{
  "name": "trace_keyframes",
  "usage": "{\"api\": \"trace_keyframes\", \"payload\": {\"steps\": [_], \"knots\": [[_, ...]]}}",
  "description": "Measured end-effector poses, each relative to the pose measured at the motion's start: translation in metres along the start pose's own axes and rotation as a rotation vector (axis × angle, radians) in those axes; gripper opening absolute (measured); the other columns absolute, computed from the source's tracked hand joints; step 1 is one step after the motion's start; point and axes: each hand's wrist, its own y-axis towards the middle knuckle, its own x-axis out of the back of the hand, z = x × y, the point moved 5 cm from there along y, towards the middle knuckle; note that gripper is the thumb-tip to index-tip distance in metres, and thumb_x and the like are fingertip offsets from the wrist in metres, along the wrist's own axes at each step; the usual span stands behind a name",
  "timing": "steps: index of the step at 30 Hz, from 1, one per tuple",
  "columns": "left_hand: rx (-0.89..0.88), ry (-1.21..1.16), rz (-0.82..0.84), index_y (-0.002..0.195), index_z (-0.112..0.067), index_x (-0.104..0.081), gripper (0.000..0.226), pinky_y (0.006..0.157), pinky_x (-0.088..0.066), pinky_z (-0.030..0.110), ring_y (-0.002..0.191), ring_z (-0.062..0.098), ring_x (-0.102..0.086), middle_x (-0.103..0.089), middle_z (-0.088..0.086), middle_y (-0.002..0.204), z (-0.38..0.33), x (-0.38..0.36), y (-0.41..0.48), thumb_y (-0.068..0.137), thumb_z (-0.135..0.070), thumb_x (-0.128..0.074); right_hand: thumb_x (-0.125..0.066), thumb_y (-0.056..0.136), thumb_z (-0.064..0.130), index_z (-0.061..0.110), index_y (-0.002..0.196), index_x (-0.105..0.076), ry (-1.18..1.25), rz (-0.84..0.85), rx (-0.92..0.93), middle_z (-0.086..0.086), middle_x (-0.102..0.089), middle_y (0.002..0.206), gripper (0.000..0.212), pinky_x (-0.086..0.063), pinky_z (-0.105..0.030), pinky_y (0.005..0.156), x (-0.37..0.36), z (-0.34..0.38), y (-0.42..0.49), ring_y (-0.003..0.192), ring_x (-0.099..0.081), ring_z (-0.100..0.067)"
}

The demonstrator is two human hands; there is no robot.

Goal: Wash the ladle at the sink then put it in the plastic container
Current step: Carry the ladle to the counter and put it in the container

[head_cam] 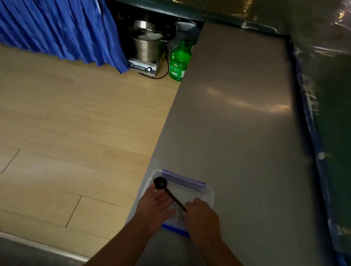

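The right hand (202, 217) is curled over the near right part of the plastic container (208, 196), its fingers closed on the tip of the ladle's handle. From that grip the ladle (170, 194) runs up and to the left, a thin dark stem ending in a round black bowl that sits above the container's far left corner. The left hand (155, 207) lies just beside it on the left, palm turned up and fingers spread loosely, holding nothing; the ladle's stem passes over its fingertips, and whether it touches them cannot be told. Both hands hover over the container's opening, so much of its inside is hidden.

The container is a clear rectangular box with blue clip edges at its far and near sides. It stands on the grey metal tabletop (246, 117), close to the left edge. The rest of the tabletop stretches away bare and shiny toward a dark green covered wall.

Left of the tabletop is a light wooden floor (54, 122). At its far end a green bottle (178, 62) stands against the tabletop's edge, next to a steel pot (147, 47) on a cooker (143, 66), with a blue pleated cloth (53, 20) hanging further left.
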Motion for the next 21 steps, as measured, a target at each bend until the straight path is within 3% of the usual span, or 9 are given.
{"api": "trace_keyframes", "payload": {"steps": [3,8,16,21], "knots": [[0.012,0.026,-0.003,0.106,-0.003,-0.062,0.047,0.11,-0.039,0.057,0.118,0.039,-0.057,-0.06,0.024,0.127,0.001,0.0,0.0,0.099,-0.044,-0.041,-0.052,0.094,0.026,0.02,0.108,-0.06,0.023,-0.003,-0.014,-0.003,-0.061,0.113,0.017,-0.053,-0.033,0.085,-0.001,0.0,-0.001,0.103,-0.059,-0.02],[0.008,0.057,-0.014,0.131,0.002,-0.053,0.056,0.109,-0.038,0.06,0.123,0.04,-0.055,-0.058,0.026,0.132,0.0,0.001,-0.001,0.1,-0.043,-0.041,-0.05,0.095,0.026,0.02,0.11,-0.059,0.027,-0.017,-0.013,-0.003,-0.06,0.114,0.019,-0.052,-0.032,0.086,-0.003,-0.001,0.0,0.104,-0.057,-0.019],[-0.029,0.068,-0.062,0.139,0.001,-0.046,0.057,0.113,-0.036,0.054,0.129,0.039,-0.051,-0.054,0.025,0.137,-0.001,-0.003,-0.005,0.1,-0.04,-0.041,-0.049,0.096,0.025,0.019,0.111,-0.059,0.024,-0.017,-0.027,-0.002,-0.059,0.116,0.019,-0.052,-0.032,0.086,-0.001,-0.003,-0.001,0.106,-0.057,-0.019],[-0.034,0.06,-0.088,0.145,0.004,-0.035,0.059,0.114,-0.034,0.049,0.137,0.039,-0.041,-0.043,0.025,0.147,-0.003,-0.006,-0.01,0.101,-0.035,-0.042,-0.047,0.095,0.023,0.02,0.108,-0.06,0.027,-0.023,-0.03,-0.001,-0.06,0.114,0.018,-0.054,-0.032,0.085,0.0,-0.003,-0.003,0.105,-0.057,-0.018]]}}
